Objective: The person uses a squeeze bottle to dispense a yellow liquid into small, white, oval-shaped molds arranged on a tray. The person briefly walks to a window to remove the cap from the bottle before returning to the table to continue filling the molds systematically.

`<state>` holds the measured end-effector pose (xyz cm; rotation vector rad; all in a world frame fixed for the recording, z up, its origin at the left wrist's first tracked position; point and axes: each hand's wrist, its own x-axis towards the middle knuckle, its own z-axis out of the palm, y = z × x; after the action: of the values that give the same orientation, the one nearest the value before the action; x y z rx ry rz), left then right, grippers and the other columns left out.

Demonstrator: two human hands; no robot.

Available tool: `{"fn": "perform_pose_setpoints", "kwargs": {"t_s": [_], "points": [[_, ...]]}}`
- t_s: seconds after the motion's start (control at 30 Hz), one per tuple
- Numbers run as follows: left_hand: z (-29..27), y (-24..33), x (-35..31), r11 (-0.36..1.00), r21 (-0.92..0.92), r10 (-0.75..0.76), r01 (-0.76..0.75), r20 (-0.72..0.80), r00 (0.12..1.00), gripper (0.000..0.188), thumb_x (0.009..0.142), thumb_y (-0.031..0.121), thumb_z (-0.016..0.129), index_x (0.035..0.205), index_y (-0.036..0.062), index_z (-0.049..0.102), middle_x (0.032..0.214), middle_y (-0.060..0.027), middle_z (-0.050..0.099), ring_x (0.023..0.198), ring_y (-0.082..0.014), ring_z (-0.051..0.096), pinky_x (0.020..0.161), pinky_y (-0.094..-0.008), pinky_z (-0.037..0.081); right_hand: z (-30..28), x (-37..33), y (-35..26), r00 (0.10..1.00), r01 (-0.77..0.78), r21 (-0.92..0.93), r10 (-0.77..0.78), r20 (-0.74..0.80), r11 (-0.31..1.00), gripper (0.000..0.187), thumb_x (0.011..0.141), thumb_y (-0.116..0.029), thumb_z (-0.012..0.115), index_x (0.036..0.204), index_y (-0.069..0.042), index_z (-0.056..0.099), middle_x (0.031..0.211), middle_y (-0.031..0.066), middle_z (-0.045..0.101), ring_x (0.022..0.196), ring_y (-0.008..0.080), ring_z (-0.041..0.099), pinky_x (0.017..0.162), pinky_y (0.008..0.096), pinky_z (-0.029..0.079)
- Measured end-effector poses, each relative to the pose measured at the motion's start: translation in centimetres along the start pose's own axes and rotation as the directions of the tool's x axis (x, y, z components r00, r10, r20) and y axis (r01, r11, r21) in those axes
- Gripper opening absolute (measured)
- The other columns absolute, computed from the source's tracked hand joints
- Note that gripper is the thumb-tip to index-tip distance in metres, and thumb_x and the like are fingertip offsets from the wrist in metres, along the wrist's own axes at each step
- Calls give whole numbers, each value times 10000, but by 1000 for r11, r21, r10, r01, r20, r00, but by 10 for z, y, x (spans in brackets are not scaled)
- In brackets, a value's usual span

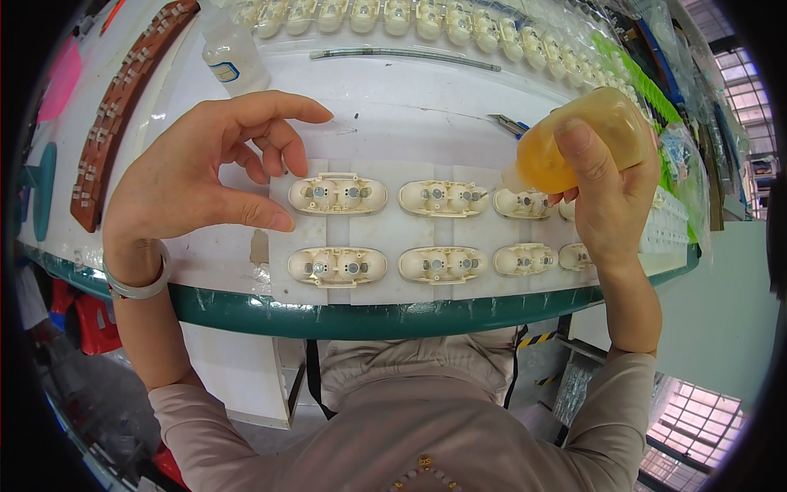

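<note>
My right hand (611,189) is wrapped round a soft plastic squeeze bottle (611,123) of amber liquid. The bottle is tilted, its pale tip pointing down and left over an upper-row cream oval housing (521,205). My left hand (217,164) has its thumb and fingers apart and holds nothing. Its fingertips are beside the leftmost upper housing (338,195); whether they touch it I cannot tell. Directly below lies another housing (337,266), and further right another pair (443,198) is lined up, all open side up with small round silvery discs inside. My right hand partly hides the housings at the right end.
Many similar cream parts (398,18) line the back of the table. A thin grey rod (406,56) and a cutter knife (510,125) lie before them. A clear bottle (234,57) stands back left, near a long brown strip (123,115) with clips. The table's green edge (393,318) runs in front.
</note>
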<state>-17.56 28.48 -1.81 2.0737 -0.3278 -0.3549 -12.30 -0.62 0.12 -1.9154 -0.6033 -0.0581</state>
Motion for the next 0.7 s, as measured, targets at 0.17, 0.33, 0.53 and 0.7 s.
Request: {"fn": "perform_pose_setpoints", "kwargs": {"t_s": [0.17,0.33,0.53,0.7], "points": [[0,1,0,1000,-7,-15,15,10,1000,750,496,173,840,1150,14,508,798,-21,564,740,-96,509,656,-207,422,2,-1,-1,999,-25,21,25,-19,999,312,784,-298,642,835,-3,553,728,46,548,531,93,531,410,182,412],[0,4,1,999,-4,-38,38,20,999,753,500,161,837,1158,18,501,804,-18,562,754,-93,508,663,-209,409,-10,-5,8,957,290,-212,-289,39,933,302,793,-269,621,876,11,544,833,77,533,738,136,527,626,241,423],[1,4,0,997,-12,-70,70,12,997,773,492,178,840,1164,22,492,805,-25,557,758,-93,511,663,-207,409,-31,-14,6,983,167,-67,-171,-62,984,344,786,-275,619,929,25,527,896,100,515,803,152,513,685,253,419],[0,4,1,999,-5,-44,45,13,999,775,492,185,840,1163,17,491,804,-27,558,767,-95,522,657,-206,419,-32,-17,15,955,225,-4,-221,-198,974,213,707,-141,722,789,-14,572,740,34,575,642,105,542,579,211,429]]}}
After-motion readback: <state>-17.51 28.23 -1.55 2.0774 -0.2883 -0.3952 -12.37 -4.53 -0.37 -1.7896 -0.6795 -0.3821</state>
